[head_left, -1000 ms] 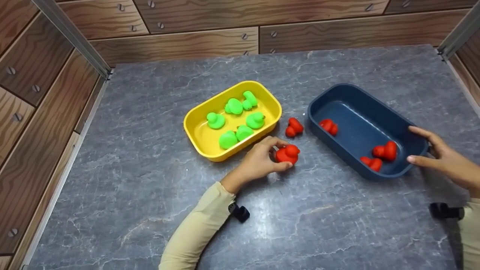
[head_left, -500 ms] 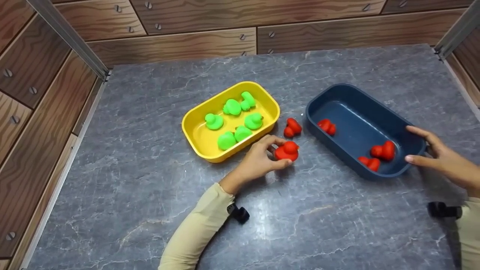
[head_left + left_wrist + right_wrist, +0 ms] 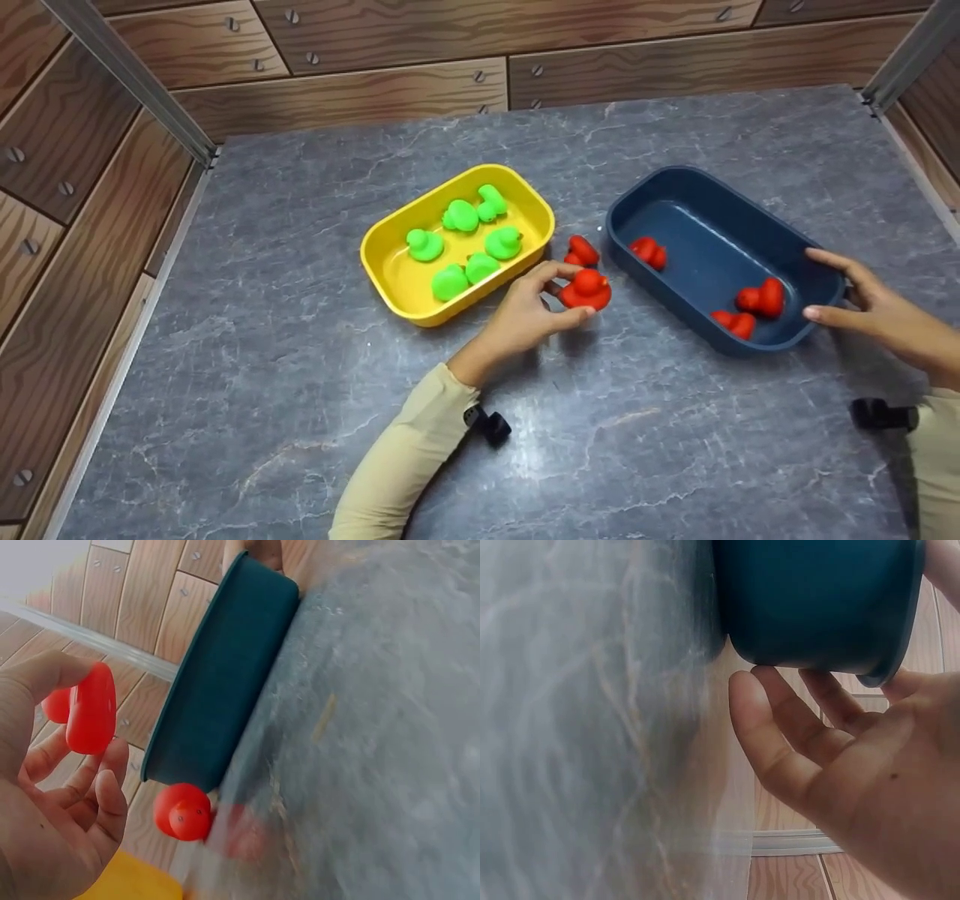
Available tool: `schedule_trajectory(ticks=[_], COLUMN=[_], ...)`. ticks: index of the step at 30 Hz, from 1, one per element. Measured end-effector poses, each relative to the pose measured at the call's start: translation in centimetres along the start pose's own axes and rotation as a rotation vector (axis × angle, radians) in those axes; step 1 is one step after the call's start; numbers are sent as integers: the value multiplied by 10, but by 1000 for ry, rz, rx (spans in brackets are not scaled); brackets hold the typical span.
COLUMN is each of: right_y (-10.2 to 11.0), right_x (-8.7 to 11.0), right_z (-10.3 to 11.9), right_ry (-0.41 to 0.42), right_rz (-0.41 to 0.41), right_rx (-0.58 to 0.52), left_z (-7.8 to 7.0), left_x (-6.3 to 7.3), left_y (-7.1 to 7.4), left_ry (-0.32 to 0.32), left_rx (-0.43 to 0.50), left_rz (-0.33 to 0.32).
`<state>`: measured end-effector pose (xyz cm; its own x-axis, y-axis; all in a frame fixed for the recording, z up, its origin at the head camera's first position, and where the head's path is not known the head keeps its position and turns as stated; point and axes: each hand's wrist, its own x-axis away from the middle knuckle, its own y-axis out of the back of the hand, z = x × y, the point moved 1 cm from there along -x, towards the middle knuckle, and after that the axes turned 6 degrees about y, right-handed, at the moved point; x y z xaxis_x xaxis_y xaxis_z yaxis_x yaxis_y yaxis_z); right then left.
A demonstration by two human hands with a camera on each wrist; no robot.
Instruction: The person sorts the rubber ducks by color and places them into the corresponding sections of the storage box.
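My left hand pinches a red toy duck between thumb and fingers, raised off the table; the left wrist view shows the same duck at the fingertips. Just behind it another red duck sits on the table, partly covered by the held one. My right hand holds the near right end of a dark blue tub, thumb and forefinger over the rim. In the right wrist view its other fingers lie against the tub's outside. Several red ducks lie inside the tub.
A yellow tub holding several green ducks stands left of the blue one. Both are on a grey marbled table, with wood-patterned walls at the back and sides.
My left hand has lifted the red duck off the table and moved slightly right and away from me, so it partly covers the duck behind. My right hand stays on the blue tub.
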<state>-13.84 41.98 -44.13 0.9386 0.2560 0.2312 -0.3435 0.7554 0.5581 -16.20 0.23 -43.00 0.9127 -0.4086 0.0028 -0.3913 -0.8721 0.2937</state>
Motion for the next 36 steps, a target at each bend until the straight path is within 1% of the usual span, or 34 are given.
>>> schedule_trajectory(ticks=[3, 8, 10, 13, 16, 20, 23, 28, 32, 36], right_y=[1, -1, -2, -1, 0, 2, 2, 1, 1, 3], right_x=[1, 1, -1, -2, 0, 4, 4, 3, 2, 3], right_z=[0, -4, -5, -5, -5, -5, -4, -5, -7, -7], right_ry=[6, 73, 90, 95, 122, 146, 141, 149, 135, 103], right_rz=[6, -12, -17, -19, -24, -27, -32, -36, -34, -31], right_rx=[-10, -29, -32, -32, -45, -70, -71, -75, -61, -41], left_z=[-7, -20, -24, -29, -34, -41, -43, -40, -39, -40], left_x=[-5, -15, -19, -27, -34, -40, -44, -53, -59, -62], left_y=[-5, -16, -21, -30, -41, -54, -61, -72, -80, -86], left_ry=[-28, -102, -114, -115, -110, -109, -110, -100, -105, -111], left_rx=[2, -30, -45, -57, -41, -15, -48, -123, -150, -159], left_rz=[5, 12, 4, -5, 4, 16, -2, -48, -71, -72])
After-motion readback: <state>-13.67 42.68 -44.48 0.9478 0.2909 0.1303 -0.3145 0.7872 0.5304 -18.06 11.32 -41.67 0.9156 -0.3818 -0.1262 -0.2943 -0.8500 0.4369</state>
